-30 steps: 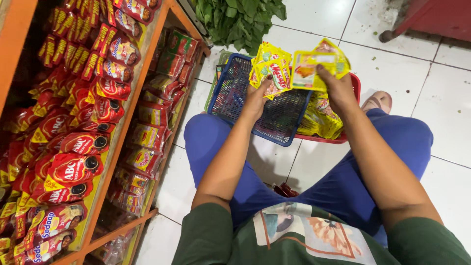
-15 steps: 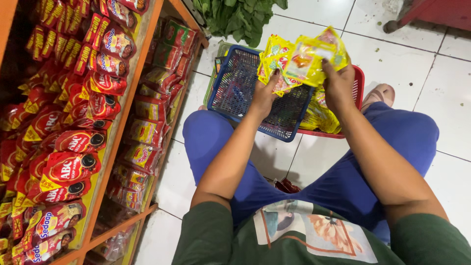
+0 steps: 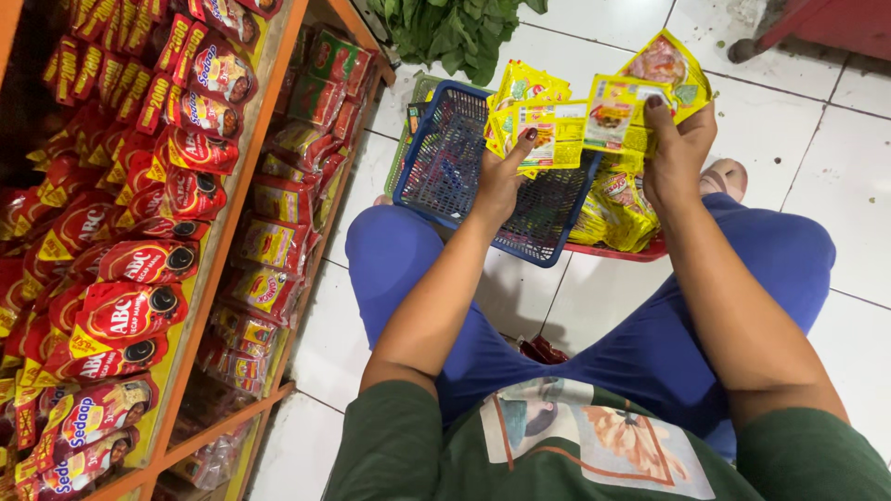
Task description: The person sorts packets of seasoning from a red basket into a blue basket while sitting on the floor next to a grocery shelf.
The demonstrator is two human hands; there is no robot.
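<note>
I sit on a white tiled floor with my knees in blue trousers. My left hand (image 3: 502, 182) grips a bunch of small yellow sachets (image 3: 531, 116), fanned out above a blue mesh basket (image 3: 444, 160). My right hand (image 3: 677, 154) holds another strip of yellow sachets (image 3: 640, 97) at the same height, its edge touching the left bunch. Below the right hand, a red basket (image 3: 629, 250) holds more yellow packets (image 3: 620, 209).
An orange wooden shelf (image 3: 237, 195) on the left is packed with red sauce pouches (image 3: 139, 269) and other packets. A heap of green leaves (image 3: 455, 32) lies on the floor beyond the baskets. My bare foot (image 3: 724, 176) rests beside the red basket.
Both hands have kept hold of the yellow sachets and drawn a little closer together above the baskets. The view has shifted slightly.
</note>
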